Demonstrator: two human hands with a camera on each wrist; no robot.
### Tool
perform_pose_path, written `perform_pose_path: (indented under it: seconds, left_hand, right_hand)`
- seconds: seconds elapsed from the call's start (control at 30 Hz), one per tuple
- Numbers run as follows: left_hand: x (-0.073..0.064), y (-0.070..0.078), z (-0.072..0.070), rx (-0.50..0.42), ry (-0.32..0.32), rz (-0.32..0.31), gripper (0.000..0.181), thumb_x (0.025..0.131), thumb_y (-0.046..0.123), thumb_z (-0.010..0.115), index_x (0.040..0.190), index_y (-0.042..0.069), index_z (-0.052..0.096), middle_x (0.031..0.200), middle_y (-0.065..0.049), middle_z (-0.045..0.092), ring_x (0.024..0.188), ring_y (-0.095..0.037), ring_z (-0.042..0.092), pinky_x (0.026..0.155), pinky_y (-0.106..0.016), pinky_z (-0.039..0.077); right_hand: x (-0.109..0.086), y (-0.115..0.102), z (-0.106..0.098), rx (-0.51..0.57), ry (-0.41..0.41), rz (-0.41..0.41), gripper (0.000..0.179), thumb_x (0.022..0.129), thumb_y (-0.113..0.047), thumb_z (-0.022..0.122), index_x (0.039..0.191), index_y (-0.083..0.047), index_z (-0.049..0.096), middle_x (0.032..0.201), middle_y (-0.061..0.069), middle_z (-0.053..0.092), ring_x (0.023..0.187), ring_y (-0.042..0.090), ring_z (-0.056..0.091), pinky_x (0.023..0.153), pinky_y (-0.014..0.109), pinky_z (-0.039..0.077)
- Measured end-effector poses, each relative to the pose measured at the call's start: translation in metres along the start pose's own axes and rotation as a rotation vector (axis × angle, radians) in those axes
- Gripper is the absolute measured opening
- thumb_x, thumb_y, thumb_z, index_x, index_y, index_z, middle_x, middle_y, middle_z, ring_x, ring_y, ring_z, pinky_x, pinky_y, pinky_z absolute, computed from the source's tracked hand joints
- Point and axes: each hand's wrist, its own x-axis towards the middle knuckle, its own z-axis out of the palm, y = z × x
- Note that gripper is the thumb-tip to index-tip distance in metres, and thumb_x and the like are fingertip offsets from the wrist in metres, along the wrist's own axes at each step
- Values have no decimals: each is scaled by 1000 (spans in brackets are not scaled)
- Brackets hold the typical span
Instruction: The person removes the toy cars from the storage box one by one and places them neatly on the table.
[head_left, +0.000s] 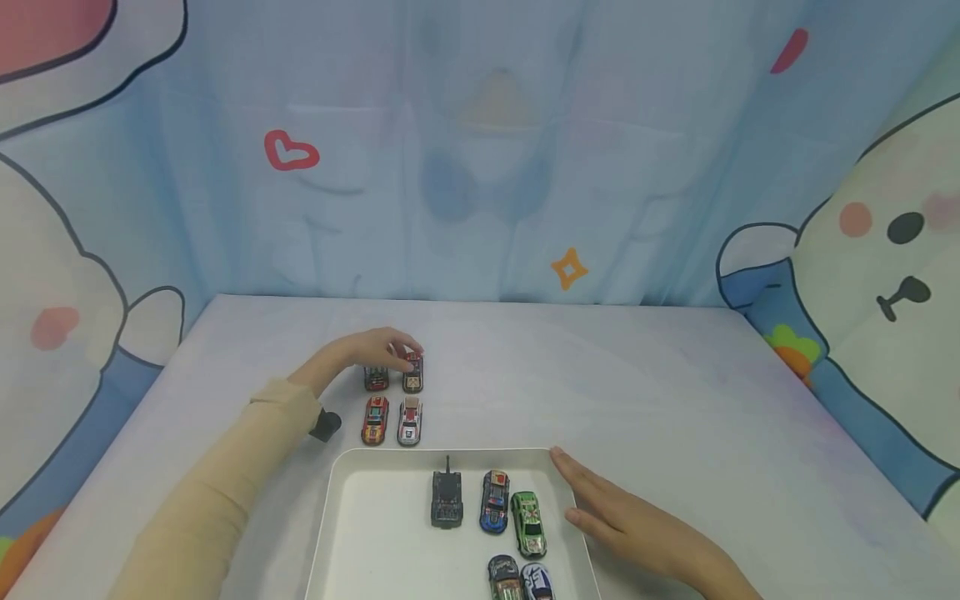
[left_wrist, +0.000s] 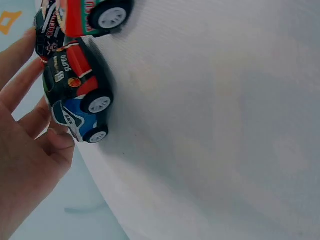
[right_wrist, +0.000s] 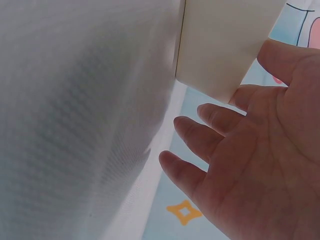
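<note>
Near the back left of the table, my left hand point(head_left: 378, 347) pinches a dark toy car point(head_left: 413, 382), its fingers curled over the car's far end. To its left stands another dark toy car point(head_left: 377, 379), partly under the hand. In front of them are a red-and-yellow toy car point(head_left: 375, 420) and a white-and-red one point(head_left: 409, 421). The left wrist view shows a black-and-red car point(left_wrist: 70, 75) beside the left hand's fingers. My right hand point(head_left: 637, 525) lies along the right side of a white tray point(head_left: 375, 525); its fingertips touch the wall point(right_wrist: 225, 45), fingers extended.
Inside the tray are a dark grey toy tank point(head_left: 447, 500), a blue car point(head_left: 495, 502), a green car point(head_left: 529, 525), a dark patterned car point(head_left: 505, 577) and a white-and-blue car point(head_left: 537, 582). The tray stands on a white-covered table point(head_left: 637, 375). A printed curtain point(head_left: 480, 167) hangs behind.
</note>
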Motion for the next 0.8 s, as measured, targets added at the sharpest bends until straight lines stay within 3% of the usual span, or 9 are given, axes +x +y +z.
perform_pose_path:
  seconds: [0.23, 0.6, 0.7, 0.8]
  left_hand:
    - [-3, 0, 3, 60, 75, 3, 44, 87, 19, 67, 127, 6, 56, 116, -16, 56, 109, -33, 51, 89, -44, 43]
    - [-3, 0, 4, 129, 133, -15, 49, 88, 25, 66, 131, 7, 52, 116, -16, 55, 103, -30, 53, 84, -40, 46]
    - [-11, 6, 1, 182, 204, -59, 49, 91, 29, 63, 132, 5, 50, 117, -18, 54, 104, -31, 53, 85, -42, 45]
    - [-23, 13, -4, 240, 283, -167, 44, 92, 28, 61, 127, 3, 54, 117, -19, 56, 105, -33, 53, 87, -45, 44]
  right_hand:
    - [0, 2, 0, -4, -4, 4, 64, 99, -45, 39, 151, -23, 9, 154, 2, 11, 136, 24, 17, 103, 51, 23]
    - [1, 2, 0, -15, 6, -1, 64, 99, -44, 39, 151, -21, 10, 154, 4, 12, 137, 25, 17, 103, 52, 23]
    - [1, 2, -1, -11, 3, 1, 64, 99, -45, 39, 151, -21, 10, 154, 4, 12, 137, 25, 17, 103, 52, 23]
    - [1, 2, -1, -6, -3, 5, 64, 99, -45, 39, 151, -22, 9, 154, 3, 11, 137, 24, 16, 103, 51, 23]
